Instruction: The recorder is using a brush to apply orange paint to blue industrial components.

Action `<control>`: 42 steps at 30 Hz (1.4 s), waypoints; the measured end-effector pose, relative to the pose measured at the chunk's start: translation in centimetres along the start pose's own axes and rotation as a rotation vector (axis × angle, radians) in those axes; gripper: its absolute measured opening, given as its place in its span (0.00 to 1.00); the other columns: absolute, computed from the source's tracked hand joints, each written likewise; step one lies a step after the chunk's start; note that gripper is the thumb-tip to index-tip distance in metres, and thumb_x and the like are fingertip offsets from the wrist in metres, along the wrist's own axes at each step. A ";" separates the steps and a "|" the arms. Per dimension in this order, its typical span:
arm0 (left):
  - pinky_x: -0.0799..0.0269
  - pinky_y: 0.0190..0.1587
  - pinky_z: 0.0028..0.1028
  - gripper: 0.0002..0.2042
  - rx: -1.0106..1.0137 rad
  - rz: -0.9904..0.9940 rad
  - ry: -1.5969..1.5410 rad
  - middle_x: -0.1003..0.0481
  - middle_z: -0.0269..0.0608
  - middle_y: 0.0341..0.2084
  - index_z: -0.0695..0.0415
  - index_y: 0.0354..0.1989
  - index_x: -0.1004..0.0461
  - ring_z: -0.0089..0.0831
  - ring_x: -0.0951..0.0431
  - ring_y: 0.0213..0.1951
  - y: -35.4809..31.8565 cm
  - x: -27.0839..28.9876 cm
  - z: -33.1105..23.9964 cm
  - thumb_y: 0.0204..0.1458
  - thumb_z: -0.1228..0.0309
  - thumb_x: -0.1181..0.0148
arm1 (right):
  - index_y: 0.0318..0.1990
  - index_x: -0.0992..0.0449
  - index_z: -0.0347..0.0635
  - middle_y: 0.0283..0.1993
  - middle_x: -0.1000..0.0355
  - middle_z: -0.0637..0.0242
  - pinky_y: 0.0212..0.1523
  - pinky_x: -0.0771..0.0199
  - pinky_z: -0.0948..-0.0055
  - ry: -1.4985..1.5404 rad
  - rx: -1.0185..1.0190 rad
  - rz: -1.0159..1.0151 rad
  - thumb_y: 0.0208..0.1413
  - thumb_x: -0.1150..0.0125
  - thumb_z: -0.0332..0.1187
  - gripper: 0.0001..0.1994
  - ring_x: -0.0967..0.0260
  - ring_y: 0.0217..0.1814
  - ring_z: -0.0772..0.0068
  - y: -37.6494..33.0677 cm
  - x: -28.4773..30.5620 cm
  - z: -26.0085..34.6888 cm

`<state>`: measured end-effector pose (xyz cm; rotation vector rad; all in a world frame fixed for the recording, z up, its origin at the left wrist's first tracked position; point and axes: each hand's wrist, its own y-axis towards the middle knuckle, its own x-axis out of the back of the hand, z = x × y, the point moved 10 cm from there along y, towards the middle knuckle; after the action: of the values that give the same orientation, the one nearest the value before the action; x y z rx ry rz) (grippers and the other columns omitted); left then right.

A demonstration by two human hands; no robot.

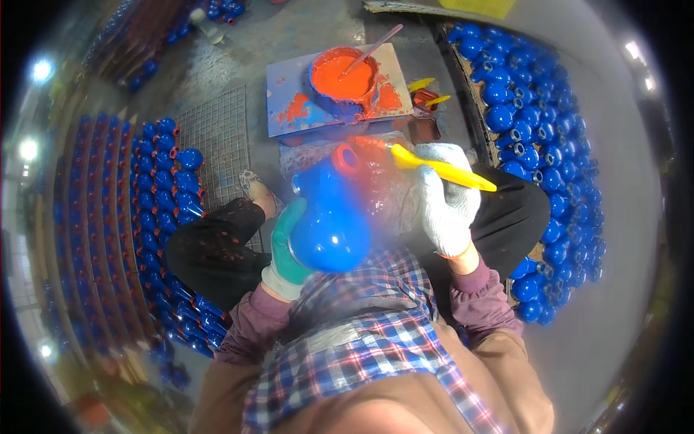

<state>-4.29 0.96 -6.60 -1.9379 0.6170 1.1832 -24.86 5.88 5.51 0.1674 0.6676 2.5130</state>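
the left hand (289,242), in a green glove with a pale cuff, is curled around the rounded body of a blue vessel (331,235); some of its fingers are hidden from view. the vessel is held above the person's lap, short of the near edge of the board (282,83), tilted with its red-rimmed mouth (347,158) away from the person. the right hand (447,199), in a white glove, pinches the yellow brush (452,173) between thumb and fingers. the brush's head points toward the mouth; contact cannot be determined owing to blur.

on the board, right of its middle and at its far edge, stands a pot (343,78) of orange-red paint. a stick (372,48) leans from the pot over the far right corner. orange-red smears mark the board on both sides of the pot. just off the right edge lies a small red container (425,99) with yellow-handled tools. a wire grid (213,130) lies off the left edge. rows of blue vessels (163,181) occupy the left; further blue vessels (531,119) are packed at right.
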 end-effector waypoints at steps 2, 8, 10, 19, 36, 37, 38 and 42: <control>0.25 0.53 0.37 0.18 -0.008 0.005 -0.014 0.25 0.43 0.49 0.58 0.57 0.30 0.35 0.23 0.49 -0.2 0.0 -0.2 0.63 0.62 0.50 | 0.47 0.27 0.36 0.45 0.31 0.62 0.47 0.29 0.77 0.072 -0.114 -0.010 0.55 0.40 0.17 0.13 0.29 0.46 0.71 -0.6 -0.6 -1.1; 0.25 0.52 0.34 0.18 -0.104 -0.092 0.240 0.25 0.42 0.48 0.58 0.56 0.30 0.34 0.24 0.50 -0.2 0.9 -1.7 0.63 0.61 0.50 | 0.47 0.27 0.37 0.44 0.29 0.66 0.42 0.29 0.79 0.058 -0.256 -0.089 0.59 0.43 0.20 0.10 0.29 0.41 0.79 -1.5 0.6 -1.0; 0.25 0.54 0.38 0.26 -0.096 -0.215 0.451 0.29 0.43 0.53 0.55 0.61 0.36 0.36 0.24 0.51 -0.2 2.7 -2.0 0.57 0.58 0.39 | 0.49 0.27 0.37 0.42 0.28 0.69 0.40 0.30 0.81 0.054 -0.234 -0.155 0.61 0.42 0.23 0.10 0.32 0.40 0.82 -0.4 1.4 -1.5; 0.35 0.46 0.21 0.19 -0.243 -0.158 1.009 0.30 0.31 0.37 0.63 0.48 0.31 0.18 0.31 0.42 -0.4 -0.4 -3.2 0.57 0.61 0.38 | 0.43 0.24 0.37 0.35 0.24 0.57 0.34 0.26 0.68 -0.533 0.089 0.076 0.60 0.39 0.35 0.10 0.25 0.32 0.59 6.4 -2.7 -0.4; 0.23 0.52 0.36 0.18 -0.265 -0.237 0.813 0.25 0.42 0.48 0.54 0.58 0.31 0.33 0.22 0.50 1.9 3.5 -1.2 0.61 0.62 0.45 | 0.40 0.23 0.40 0.31 0.28 0.59 0.30 0.28 0.66 -0.600 0.396 0.191 0.45 0.32 0.24 0.13 0.28 0.30 0.55 -0.6 -4.3 2.6; 0.23 0.52 0.36 0.18 -0.265 -0.236 0.813 0.25 0.42 0.48 0.54 0.58 0.31 0.33 0.22 0.50 2.1 2.9 -1.1 0.61 0.62 0.45 | 0.41 0.23 0.41 0.32 0.27 0.59 0.30 0.27 0.66 -0.607 0.400 0.197 0.45 0.31 0.25 0.13 0.28 0.30 0.55 -1.0 -4.1 2.4; 0.20 0.48 0.38 0.19 -0.205 -0.216 0.593 0.25 0.43 0.48 0.54 0.58 0.32 0.35 0.21 0.48 2.5 2.3 -0.4 0.62 0.60 0.46 | 0.41 0.23 0.41 0.32 0.27 0.59 0.30 0.27 0.66 -0.613 0.405 0.202 0.45 0.31 0.25 0.14 0.28 0.30 0.55 -1.3 -3.9 2.2; 0.16 0.30 0.41 0.21 0.006 -0.127 0.153 0.23 0.44 0.46 0.52 0.59 0.32 0.40 0.18 0.41 2.6 0.3 1.0 0.62 0.56 0.48 | 0.41 0.24 0.44 0.32 0.26 0.59 0.30 0.27 0.64 -0.623 0.380 0.258 0.44 0.30 0.26 0.14 0.27 0.30 0.55 -1.7 -3.5 1.7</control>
<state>-6.52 0.24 -8.05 -2.0441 0.5664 0.9609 -20.65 6.04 6.17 1.1795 0.8790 2.3305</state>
